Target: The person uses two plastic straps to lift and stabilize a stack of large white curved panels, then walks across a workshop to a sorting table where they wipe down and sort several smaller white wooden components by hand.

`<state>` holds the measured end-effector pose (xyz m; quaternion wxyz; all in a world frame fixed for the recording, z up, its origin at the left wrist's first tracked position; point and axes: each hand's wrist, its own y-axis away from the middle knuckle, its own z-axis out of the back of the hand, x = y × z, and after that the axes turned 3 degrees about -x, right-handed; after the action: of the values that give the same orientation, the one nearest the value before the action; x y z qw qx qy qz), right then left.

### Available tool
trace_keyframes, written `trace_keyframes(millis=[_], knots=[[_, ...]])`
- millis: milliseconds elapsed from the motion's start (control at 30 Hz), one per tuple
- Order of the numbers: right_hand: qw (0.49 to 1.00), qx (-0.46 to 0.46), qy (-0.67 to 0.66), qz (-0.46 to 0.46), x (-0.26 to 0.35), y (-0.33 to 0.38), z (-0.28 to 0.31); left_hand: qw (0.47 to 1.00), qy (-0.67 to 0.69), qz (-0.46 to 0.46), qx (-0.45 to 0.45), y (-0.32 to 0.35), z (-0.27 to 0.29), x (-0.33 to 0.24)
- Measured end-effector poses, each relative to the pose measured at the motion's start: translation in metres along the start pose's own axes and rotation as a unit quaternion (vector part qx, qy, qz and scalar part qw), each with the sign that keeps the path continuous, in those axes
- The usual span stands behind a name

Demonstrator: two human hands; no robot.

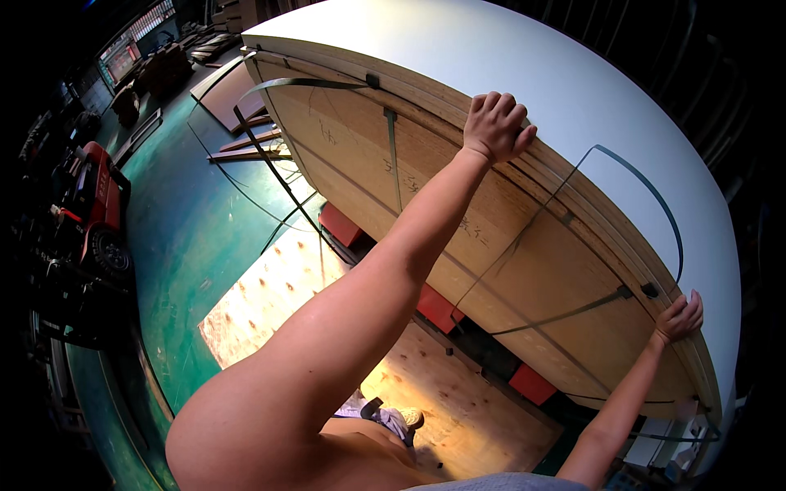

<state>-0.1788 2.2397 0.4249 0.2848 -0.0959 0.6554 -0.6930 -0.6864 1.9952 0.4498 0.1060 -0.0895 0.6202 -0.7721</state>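
Note:
A large stack of boards (344,155) stands before me, its wooden back facing me and its top sheet a smooth white board (458,49). My left hand (495,127) has its fingers curled over the stack's upper edge near the middle, closed on the white board. Farther right, my right hand (679,317) grips the same edge near the right end. Dark strapping bands (391,155) run down the wooden face. One loose strap (667,200) arches over the white surface between my hands, and another strap (282,83) bends out at the left end.
Red blocks (438,307) show beneath the stack. A plywood sheet (270,295) lies on the green floor (176,237), beneath and beside me. At the left stands a red forklift-like vehicle (102,204). Loose boards (229,94) and wood strips (254,146) lie beyond the stack's left end.

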Motion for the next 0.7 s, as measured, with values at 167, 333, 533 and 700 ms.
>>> trace_keyframes(millis=[167, 333, 533, 700], knots=[[1.000, 0.006, 0.009, 0.000, -0.0030, 0.0011, -0.0010, 1.000, -0.002, 0.006, 0.014, 0.0007, 0.0001, 0.0000], [1.000, 0.010, 0.007, -0.005, -0.0019, 0.0011, -0.0012, 1.000, -0.002, 0.006, 0.009, 0.0007, -0.0008, -0.0001], [1.000, 0.016, 0.012, -0.007, -0.0032, 0.0023, -0.0010, 1.000, -0.003, 0.003, 0.002, 0.0004, -0.0014, 0.0003], [1.000, 0.015, 0.015, -0.009, -0.0034, 0.0031, -0.0018, 1.000, -0.007, -0.002, -0.003, 0.0005, -0.0015, 0.0010]])
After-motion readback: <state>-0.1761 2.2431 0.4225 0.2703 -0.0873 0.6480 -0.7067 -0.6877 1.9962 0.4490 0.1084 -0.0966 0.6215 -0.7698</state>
